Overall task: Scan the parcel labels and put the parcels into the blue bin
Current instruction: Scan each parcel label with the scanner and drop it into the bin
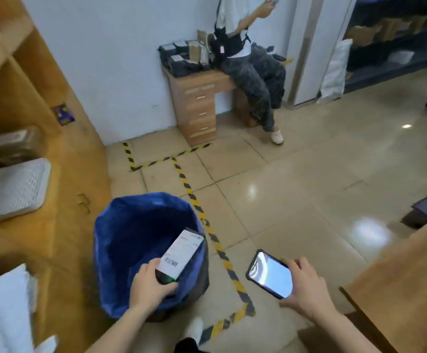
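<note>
A blue bin [120, 240] lined with a blue bag stands on the tiled floor at lower centre-left. My left hand [148, 289] grips a dark parcel [180, 256] by its lower end, holding it over the bin's opening. The parcel's white label with a barcode faces up. To the right of the bin, my right hand [306, 286] holds a phone [269, 274] with its lit screen facing up. The phone is apart from the parcel, about a hand's width to its right.
Wooden shelves [41, 103] on the left carry a white parcel [13, 189] and a brown one [11, 143]. A wooden table edge [398, 289] is at lower right. A person [248, 59] sits on a small drawer desk [197, 105] at the back. Yellow-black tape [207, 225] marks the floor.
</note>
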Action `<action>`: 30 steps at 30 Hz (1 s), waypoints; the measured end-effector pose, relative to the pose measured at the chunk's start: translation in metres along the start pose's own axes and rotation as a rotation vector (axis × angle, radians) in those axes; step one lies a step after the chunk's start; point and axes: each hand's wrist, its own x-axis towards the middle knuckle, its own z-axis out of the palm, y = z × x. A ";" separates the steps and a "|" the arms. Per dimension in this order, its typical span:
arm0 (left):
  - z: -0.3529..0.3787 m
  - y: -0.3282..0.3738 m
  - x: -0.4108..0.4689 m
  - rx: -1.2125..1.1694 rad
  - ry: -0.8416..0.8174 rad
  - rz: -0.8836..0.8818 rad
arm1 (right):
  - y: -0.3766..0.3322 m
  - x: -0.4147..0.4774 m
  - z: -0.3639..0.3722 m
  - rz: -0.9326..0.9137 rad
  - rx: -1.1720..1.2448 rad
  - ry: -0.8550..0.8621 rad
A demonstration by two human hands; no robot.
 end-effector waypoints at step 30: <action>0.148 -0.296 0.313 0.072 -0.124 -0.669 | -0.312 0.363 0.389 0.334 0.413 -0.449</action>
